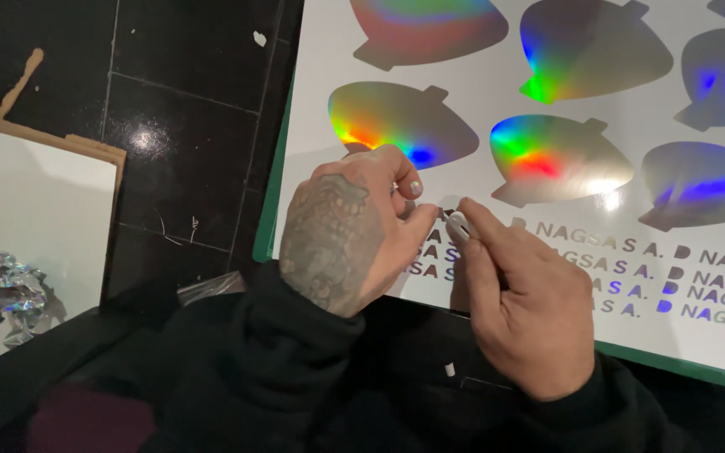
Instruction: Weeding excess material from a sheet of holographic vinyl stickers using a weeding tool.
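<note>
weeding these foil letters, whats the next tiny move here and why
Probably lift the tool tip gently: the right hand holds it at the first holographic letters, and the left hand pinches right beside it on the white sheet.

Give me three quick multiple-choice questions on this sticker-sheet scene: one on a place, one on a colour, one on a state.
1. Where does the crumpled foil lie?
A. on the white board at left
B. on the sticker sheet
C. in the right hand

2. What colour is the mat edge under the sticker sheet?
A. red
B. green
C. yellow

3. What is the left hand doing?
A. lying flat and open
B. hanging off the table
C. pinching at the sheet

Answers: 1 A, the foil rests on the white board; 2 B, a green strip shows; 3 C, its fingers meet beside the right hand.
</note>
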